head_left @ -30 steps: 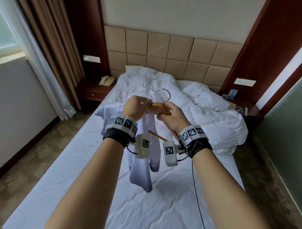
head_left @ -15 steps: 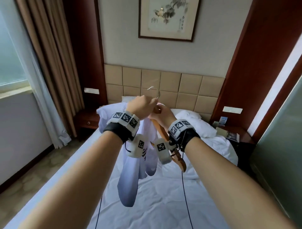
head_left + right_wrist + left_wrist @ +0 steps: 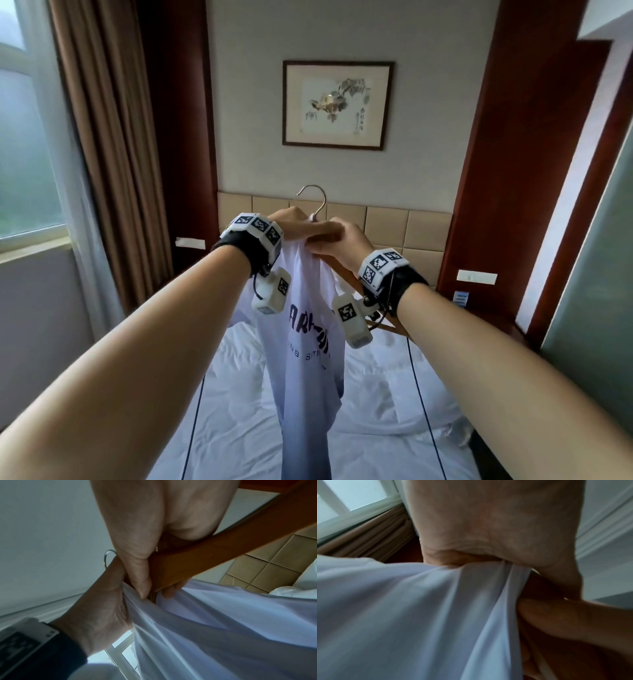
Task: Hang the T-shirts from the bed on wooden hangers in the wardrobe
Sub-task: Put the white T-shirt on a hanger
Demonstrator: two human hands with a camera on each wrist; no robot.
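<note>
Bare forearms, black wristbands (image 3: 239, 245) carrying white, seemingly coded marker blocks.

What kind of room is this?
Probably a hotel bedroom: a bed with white sheets, a padded headboard, a framed picture above it, and heavy curtains by the window.

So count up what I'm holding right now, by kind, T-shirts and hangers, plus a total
T-shirt: 1, gripped by the left hand
Wooden hanger: 1, held by the right hand
Total: 2
</note>
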